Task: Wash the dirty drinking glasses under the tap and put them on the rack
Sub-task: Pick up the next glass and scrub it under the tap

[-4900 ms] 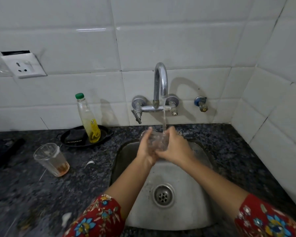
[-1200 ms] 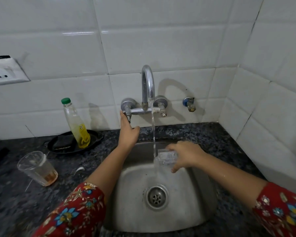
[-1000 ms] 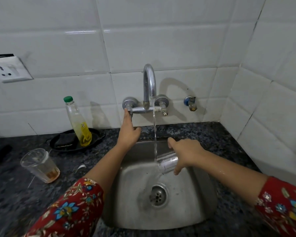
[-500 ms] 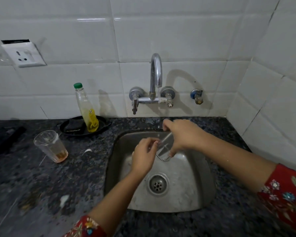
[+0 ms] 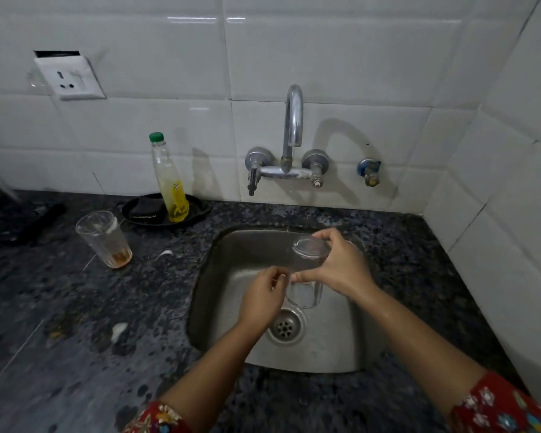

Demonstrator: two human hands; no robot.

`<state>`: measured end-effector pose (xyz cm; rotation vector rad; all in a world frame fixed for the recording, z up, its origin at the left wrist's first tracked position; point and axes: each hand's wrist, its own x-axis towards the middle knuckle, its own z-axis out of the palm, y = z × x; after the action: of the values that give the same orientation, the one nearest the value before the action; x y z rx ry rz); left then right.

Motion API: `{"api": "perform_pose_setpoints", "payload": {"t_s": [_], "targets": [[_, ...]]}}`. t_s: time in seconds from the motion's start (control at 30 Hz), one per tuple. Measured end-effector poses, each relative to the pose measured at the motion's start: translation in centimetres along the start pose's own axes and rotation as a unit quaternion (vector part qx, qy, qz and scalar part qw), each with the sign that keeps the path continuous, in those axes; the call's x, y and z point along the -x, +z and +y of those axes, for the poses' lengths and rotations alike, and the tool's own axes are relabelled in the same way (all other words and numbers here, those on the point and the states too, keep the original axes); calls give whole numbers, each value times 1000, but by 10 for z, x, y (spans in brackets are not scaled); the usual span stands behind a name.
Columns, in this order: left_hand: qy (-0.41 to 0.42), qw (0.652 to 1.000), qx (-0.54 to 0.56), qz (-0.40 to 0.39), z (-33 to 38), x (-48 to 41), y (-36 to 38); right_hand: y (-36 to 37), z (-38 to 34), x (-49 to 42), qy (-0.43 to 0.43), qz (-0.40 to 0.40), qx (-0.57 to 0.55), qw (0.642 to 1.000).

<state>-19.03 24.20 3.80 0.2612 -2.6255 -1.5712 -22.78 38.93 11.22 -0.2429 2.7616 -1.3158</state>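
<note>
One glass (image 5: 305, 292) is held base-up over the sink (image 5: 206, 276), gripped by the right hand (image 5: 341, 267). The left hand (image 5: 261, 296) is curled at its lower edge; grip can't be told. Rinse looks done: the tap (image 5: 292, 120), running approx. 1 s ago, is now off. A 2nd, dirty glass (image 5: 105, 239) is left on the counter (image 5: 75, 307); no rack is seen.

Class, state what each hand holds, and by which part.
The right hand grips the clear glass round its side wall; the left hand touches it lower down, grip unclear.
</note>
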Motion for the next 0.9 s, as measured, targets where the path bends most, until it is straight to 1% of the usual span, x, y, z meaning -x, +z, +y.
{"api": "perform_pose_setpoints", "payload": {"t_s": [0.07,0.1,0.17,0.23,0.3,0.43,0.5,0.53,0.6,0.7,0.77,0.9], "targets": [[-8,999,35,6,2,0,-11,5,-1,1,26,18,-92,995],[-9,998,63,19,4,-1,-19,10,-3,0,46,30,-150,987],[-7,990,133,51,5,-7,-41,21,-12,-5,101,49,-272,956],[3,979,189,79,4,-15,-70,36,-25,-14,160,47,-389,906],[3,965,240,103,-1,-24,-107,55,-47,-25,205,15,-483,851],[1,940,318,121,-13,-35,-199,107,-111,-42,261,-34,-596,758],[0,934,335,126,-24,-39,-248,138,-147,-52,267,-48,-634,724],[2,933,334,131,-33,-42,-272,154,-165,-57,264,-57,-643,717],[4,931,337,139,-52,-47,-317,189,-200,-68,258,-72,-645,715],[-5,924,346,161,-83,-49,-381,240,-249,-84,251,-95,-639,721],[-17,926,331,180,-105,-52,-419,273,-279,-97,250,-112,-633,724],[-53,920,319,220,-149,-60,-479,336,-330,-127,251,-138,-604,744]]}}
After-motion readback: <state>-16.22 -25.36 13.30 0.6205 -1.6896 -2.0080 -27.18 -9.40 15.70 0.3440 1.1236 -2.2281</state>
